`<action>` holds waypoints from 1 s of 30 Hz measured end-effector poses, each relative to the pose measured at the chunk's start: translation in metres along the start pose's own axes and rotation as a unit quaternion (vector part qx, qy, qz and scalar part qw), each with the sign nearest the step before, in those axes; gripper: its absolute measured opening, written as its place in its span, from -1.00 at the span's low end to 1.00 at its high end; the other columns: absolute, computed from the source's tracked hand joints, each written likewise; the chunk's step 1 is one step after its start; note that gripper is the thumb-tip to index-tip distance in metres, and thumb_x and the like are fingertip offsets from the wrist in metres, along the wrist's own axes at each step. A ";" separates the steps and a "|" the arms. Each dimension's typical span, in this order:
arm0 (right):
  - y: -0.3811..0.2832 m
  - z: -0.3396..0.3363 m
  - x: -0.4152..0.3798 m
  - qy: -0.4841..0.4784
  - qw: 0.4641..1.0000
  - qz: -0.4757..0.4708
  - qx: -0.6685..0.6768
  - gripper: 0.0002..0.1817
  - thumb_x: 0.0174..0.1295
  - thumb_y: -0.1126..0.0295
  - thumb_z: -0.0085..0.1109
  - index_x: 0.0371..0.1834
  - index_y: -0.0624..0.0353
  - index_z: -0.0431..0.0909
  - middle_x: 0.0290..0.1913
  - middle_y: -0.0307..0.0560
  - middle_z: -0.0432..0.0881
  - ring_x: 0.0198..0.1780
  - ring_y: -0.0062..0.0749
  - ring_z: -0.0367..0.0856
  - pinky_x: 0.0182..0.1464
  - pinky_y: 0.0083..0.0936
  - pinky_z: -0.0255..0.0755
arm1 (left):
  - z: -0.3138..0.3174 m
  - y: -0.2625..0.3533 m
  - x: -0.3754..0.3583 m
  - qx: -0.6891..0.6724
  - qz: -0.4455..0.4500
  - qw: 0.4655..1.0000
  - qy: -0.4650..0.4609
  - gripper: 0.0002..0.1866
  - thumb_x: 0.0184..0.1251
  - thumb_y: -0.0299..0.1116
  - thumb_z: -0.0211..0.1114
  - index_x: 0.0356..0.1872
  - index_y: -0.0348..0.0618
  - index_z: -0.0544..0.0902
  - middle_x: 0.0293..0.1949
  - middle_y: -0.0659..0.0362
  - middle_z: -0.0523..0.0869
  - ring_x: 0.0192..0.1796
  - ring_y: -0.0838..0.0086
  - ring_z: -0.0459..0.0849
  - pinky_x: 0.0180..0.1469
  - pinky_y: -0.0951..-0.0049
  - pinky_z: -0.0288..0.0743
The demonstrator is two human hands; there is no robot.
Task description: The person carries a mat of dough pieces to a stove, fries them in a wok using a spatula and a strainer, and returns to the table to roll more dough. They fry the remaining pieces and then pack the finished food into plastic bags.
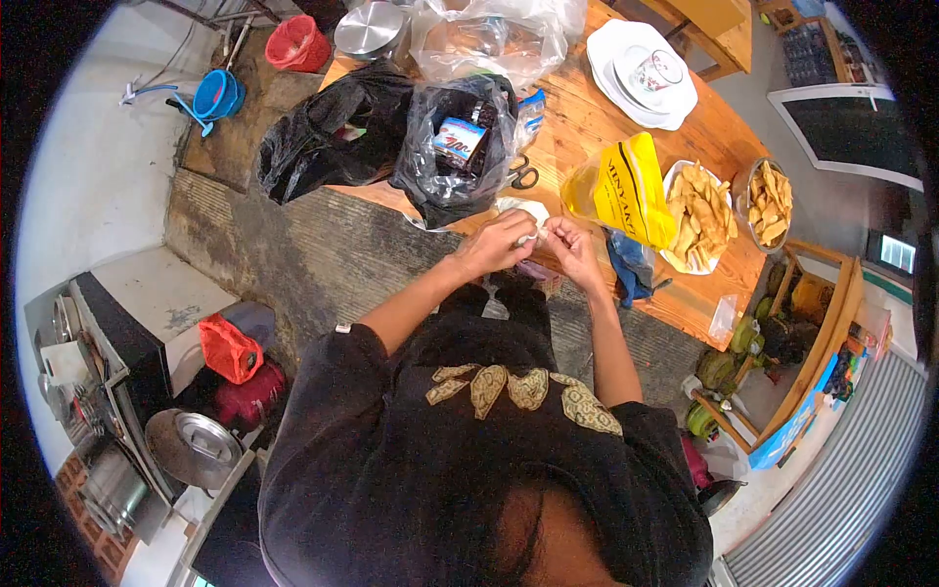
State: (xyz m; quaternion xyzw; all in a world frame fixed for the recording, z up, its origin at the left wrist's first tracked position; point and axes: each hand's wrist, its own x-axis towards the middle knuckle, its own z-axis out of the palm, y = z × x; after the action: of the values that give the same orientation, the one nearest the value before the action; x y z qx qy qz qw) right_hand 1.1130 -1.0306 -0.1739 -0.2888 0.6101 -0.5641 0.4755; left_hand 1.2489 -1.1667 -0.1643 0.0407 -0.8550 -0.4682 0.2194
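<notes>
At the near edge of the wooden table (567, 122), my left hand (501, 242) and my right hand (575, 249) are close together, fingers pinched on a small white item (525, 208). It looks like thin plastic or paper, mostly covered by my fingers. Just beyond lie black-handled scissors (524, 174). To the right of my hands stands a yellow pouch (626, 191), beside a white plate of chips (699, 217). Left of the scissors, a clear and black plastic bag (455, 147) holds a dark packet with a blue and white label (460, 139).
A black bag (337, 132), a round metal lid (370, 29) and clear bags (494, 39) sit at the back left. Stacked white plates (641, 76) hold a glass. A bowl of chips (768, 203) stands right. A blue cloth-like item (629, 266) lies near the front edge.
</notes>
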 end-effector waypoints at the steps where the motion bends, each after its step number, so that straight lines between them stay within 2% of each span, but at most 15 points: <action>1: -0.001 0.001 -0.001 0.003 0.999 0.021 0.050 -0.94 0.28 0.49 0.11 -0.26 0.21 0.47 -0.35 -0.34 0.53 -0.29 -0.71 0.44 -0.21 -0.72 0.35 | 0.001 0.000 0.000 0.015 0.007 1.000 0.006 -0.80 0.06 -0.53 0.26 -0.28 -0.24 0.47 -0.21 0.07 0.53 -0.08 0.14 0.54 -0.06 0.27 0.47; 3: -0.001 0.006 -0.006 0.010 0.986 0.064 0.151 -0.93 0.29 0.46 0.11 -0.24 0.20 0.48 -0.35 -0.34 0.54 -0.30 -0.73 0.45 -0.22 -0.72 0.36 | 0.003 0.001 -0.001 0.049 0.020 0.999 0.004 -0.82 0.06 -0.53 0.26 -0.31 -0.24 0.47 -0.20 0.07 0.53 -0.04 0.15 0.53 -0.04 0.29 0.46; 6: 0.007 0.008 -0.009 0.043 0.973 0.090 0.207 -0.91 0.31 0.42 0.11 -0.25 0.19 0.49 -0.34 -0.34 0.56 -0.33 -0.73 0.46 -0.24 -0.73 0.36 | 0.004 0.006 -0.003 0.064 0.025 0.998 0.007 -0.82 0.04 -0.54 0.26 -0.33 -0.23 0.47 -0.18 0.08 0.52 -0.02 0.15 0.52 -0.01 0.28 0.45; 9: -0.015 0.013 -0.012 0.038 0.992 0.084 0.089 -0.92 0.31 0.42 0.11 -0.26 0.20 0.49 -0.35 -0.35 0.55 -0.33 -0.74 0.44 -0.26 -0.73 0.35 | 0.005 0.008 -0.002 0.069 0.038 0.997 0.023 -0.83 0.05 -0.52 0.28 -0.33 -0.23 0.49 -0.14 0.06 0.55 -0.03 0.15 0.55 0.03 0.27 0.45; 12: -0.005 0.011 -0.008 0.035 0.999 -0.011 0.001 -0.91 0.31 0.41 0.11 -0.26 0.20 0.49 -0.37 -0.37 0.52 -0.32 -0.75 0.42 -0.27 -0.74 0.34 | 0.009 0.007 -0.002 0.054 0.024 0.997 0.043 -0.83 0.03 -0.54 0.28 -0.34 -0.24 0.49 -0.18 0.07 0.55 -0.04 0.15 0.55 0.01 0.25 0.44; 18: -0.024 0.024 -0.016 0.083 0.990 0.047 0.107 -0.93 0.29 0.44 0.13 -0.26 0.20 0.48 -0.37 -0.37 0.50 -0.33 -0.75 0.40 -0.27 -0.75 0.31 | 0.014 0.004 -0.006 0.041 0.020 0.997 0.063 -0.82 0.02 -0.56 0.28 -0.34 -0.25 0.47 -0.21 0.07 0.55 -0.06 0.15 0.54 0.00 0.26 0.43; 21: 0.003 0.020 -0.017 0.121 0.978 0.061 0.161 -0.93 0.27 0.46 0.15 -0.25 0.19 0.48 -0.35 -0.37 0.52 -0.33 -0.74 0.42 -0.25 -0.76 0.32 | 0.014 0.004 -0.005 0.038 0.011 0.997 0.071 -0.82 0.02 -0.56 0.27 -0.35 -0.24 0.46 -0.20 0.06 0.56 -0.06 0.14 0.54 -0.01 0.25 0.43; 27: -0.004 0.015 -0.016 0.129 0.990 -0.030 0.038 -0.85 0.22 0.41 0.24 -0.24 0.19 0.49 -0.35 -0.35 0.53 -0.32 -0.76 0.42 -0.27 -0.77 0.32 | 0.011 0.017 0.002 0.059 -0.030 0.996 0.056 -0.72 0.00 -0.48 0.34 -0.29 -0.20 0.43 -0.19 0.04 0.57 -0.03 0.10 0.53 0.00 0.19 0.40; 30: -0.021 0.019 -0.030 0.134 0.991 0.011 -0.001 -0.79 0.18 0.39 0.29 -0.23 0.21 0.48 -0.38 -0.35 0.52 -0.38 -0.78 0.38 -0.34 -0.77 0.29 | 0.008 0.015 0.008 0.073 -0.049 0.995 0.044 -0.63 0.00 -0.39 0.38 -0.19 -0.18 0.42 -0.17 0.03 0.58 -0.02 0.10 0.54 0.01 0.17 0.40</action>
State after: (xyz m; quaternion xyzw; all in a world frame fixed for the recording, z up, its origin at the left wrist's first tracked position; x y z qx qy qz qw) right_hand 1.1377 -1.0158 -0.1442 -0.2042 0.6721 -0.5918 0.3954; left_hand 1.2408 -1.1543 -0.1527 0.1195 -0.8735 -0.4123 0.2298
